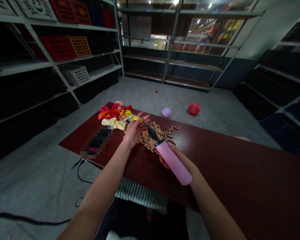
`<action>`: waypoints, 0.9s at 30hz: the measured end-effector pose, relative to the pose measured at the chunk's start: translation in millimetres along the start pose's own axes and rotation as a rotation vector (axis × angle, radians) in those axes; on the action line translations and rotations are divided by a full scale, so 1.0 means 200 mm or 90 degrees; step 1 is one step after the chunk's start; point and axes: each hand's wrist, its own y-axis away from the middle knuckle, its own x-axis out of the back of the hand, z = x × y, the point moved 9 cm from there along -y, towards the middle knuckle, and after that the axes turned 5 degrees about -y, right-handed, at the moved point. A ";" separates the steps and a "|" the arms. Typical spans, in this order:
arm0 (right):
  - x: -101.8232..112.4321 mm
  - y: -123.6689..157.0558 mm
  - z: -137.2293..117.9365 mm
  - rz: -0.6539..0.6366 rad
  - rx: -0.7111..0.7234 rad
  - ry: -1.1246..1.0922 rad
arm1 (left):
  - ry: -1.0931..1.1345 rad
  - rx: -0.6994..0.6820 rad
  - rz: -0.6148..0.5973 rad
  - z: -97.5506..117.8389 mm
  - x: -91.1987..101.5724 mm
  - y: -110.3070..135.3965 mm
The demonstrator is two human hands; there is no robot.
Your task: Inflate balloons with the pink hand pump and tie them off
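Observation:
My right hand [165, 160] is wrapped round a pink hand pump [176, 165] with a black tapered nozzle, which points up and left. Between the fingers of my left hand [135, 131] is a small yellow balloon [137, 118], limp and not inflated. The nozzle tip is close to the balloon's end; I cannot tell whether they touch. Below both hands lies a tangled heap of thin, wavy brown strands [150, 141]. Beyond my left hand is a pile of limp balloons [115, 111] in red, orange, yellow and pale colours.
All this is on a dark red-brown table [215, 160]. A blurred-out dark object [97, 141] lies at its left edge, near black cables [81, 173]. A purple balloon [167, 112] and a red balloon [194, 108] rest on the floor beyond. Shelves with crates [57, 48] stand around.

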 end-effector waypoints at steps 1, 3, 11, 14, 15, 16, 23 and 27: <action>0.00 -0.01 0.00 -0.004 0.001 0.000 | -0.008 -0.005 -0.008 0.00 -0.01 0.00; 0.01 -0.02 0.00 -0.015 0.006 0.003 | -0.030 -0.015 -0.024 0.00 -0.03 0.01; -0.01 -0.01 -0.01 -0.032 0.017 0.001 | -0.123 -0.021 -0.046 -0.02 -0.10 0.05; -0.01 -0.01 -0.01 -0.035 0.013 -0.008 | -0.134 -0.016 -0.066 -0.04 -0.13 0.07; -0.01 -0.01 -0.01 -0.035 0.013 -0.011 | -0.133 -0.011 -0.073 -0.04 -0.14 0.08; -0.01 -0.01 -0.01 -0.034 0.015 -0.016 | -0.133 -0.005 -0.077 -0.05 -0.15 0.08; -0.03 0.00 -0.04 -0.047 0.032 -0.024 | -0.157 0.016 -0.119 -0.09 -0.15 0.10; -0.03 0.02 -0.03 -0.045 0.015 -0.032 | -0.164 0.066 -0.173 -0.10 -0.16 0.11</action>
